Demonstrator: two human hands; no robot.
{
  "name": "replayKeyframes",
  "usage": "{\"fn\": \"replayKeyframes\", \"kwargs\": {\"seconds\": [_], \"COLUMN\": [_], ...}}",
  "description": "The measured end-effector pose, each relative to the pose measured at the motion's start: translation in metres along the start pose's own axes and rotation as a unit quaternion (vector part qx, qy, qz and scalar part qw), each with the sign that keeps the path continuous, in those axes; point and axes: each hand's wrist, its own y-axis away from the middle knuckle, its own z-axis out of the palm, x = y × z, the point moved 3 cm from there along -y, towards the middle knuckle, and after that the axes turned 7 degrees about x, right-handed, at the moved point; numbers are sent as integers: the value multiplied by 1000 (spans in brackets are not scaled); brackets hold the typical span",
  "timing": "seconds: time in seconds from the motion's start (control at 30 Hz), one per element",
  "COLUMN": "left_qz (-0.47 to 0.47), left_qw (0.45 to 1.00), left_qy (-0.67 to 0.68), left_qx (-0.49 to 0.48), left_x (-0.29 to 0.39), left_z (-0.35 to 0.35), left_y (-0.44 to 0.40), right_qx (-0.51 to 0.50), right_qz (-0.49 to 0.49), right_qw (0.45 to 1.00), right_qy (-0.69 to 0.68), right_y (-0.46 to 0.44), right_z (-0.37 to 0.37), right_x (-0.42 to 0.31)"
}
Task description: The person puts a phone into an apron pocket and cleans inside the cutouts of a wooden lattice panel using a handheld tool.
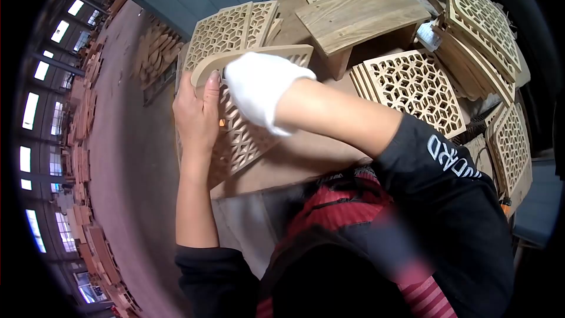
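My bare left hand (197, 112) grips the rounded left end of a pale curved wooden piece (213, 62), with the thumb on the near side. On my right hand (262, 85) is a white glove. It lies against the same piece, palm turned away, and its fingers are hidden, so I cannot see whether it holds anything. Directly below both hands is a wooden lattice panel (244, 144) with cut-out openings, partly covered by the glove. Whether the curved piece and this panel are joined, I cannot tell. A small orange spot shows beside my left wrist.
Behind my hands stand more lattice panels (220, 29). A low wooden stool-like stand (365, 15) sits at the back of the worktable (318, 153). To the right are a stack of lattice panels (415, 85) and further leaning stacks (485, 23). Wood pieces (156, 53) are heaped beyond the table's left.
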Motion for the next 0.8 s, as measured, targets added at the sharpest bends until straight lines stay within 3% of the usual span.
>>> {"fn": "replayKeyframes", "kwargs": {"seconds": [0.07, 0.1, 0.17, 0.2, 0.23, 0.33, 0.37, 0.43, 0.47, 0.6, 0.63, 0.8], "left_qz": [-10, -21, 8, 17, 30, 28, 33, -35, -52, -107, -108, -92], "left_qw": [1000, 1000, 1000, 1000, 999, 1000, 999, 999, 998, 993, 993, 995], "left_qy": [-1, 7, -10, -17, -23, -11, -7, -26, -45, -49, -48, -32], "left_qx": [1, -5, -13, -14, -17, 1, 7, -1, 14, 20, 21, 15], "left_x": [-1, -4, -3, 0, 4, 10, 8, 1, -10, -49, -48, -40], "left_z": [-1, 1, 5, 6, 8, 12, 11, 8, 4, -10, -12, -11], "left_y": [-1, 0, 0, 2, 2, -2, -4, -8, -11, -12, -9, -4], "right_qx": [32, 76, 15, -33, -16, 8, -31, -12, -58, -123, -135, -149], "right_qz": [12, -27, 3, -51, 25, 33, 16, 43, 75, 134, 185, 194], "right_qw": [999, 997, 1000, 996, 999, 999, 999, 999, 995, 980, 970, 959], "right_qy": [-12, -21, -2, 69, 20, -10, 34, 5, -4, -86, -84, -142], "right_y": [13, 16, 19, 13, 7, 6, 14, 33, 48, 109, 120, 116], "right_z": [4, 1, -7, -7, -11, -14, -15, -2, -2, 89, 96, 119], "right_x": [5, 3, 4, 3, 4, 4, 1, 8, 11, 81, 86, 73]}}
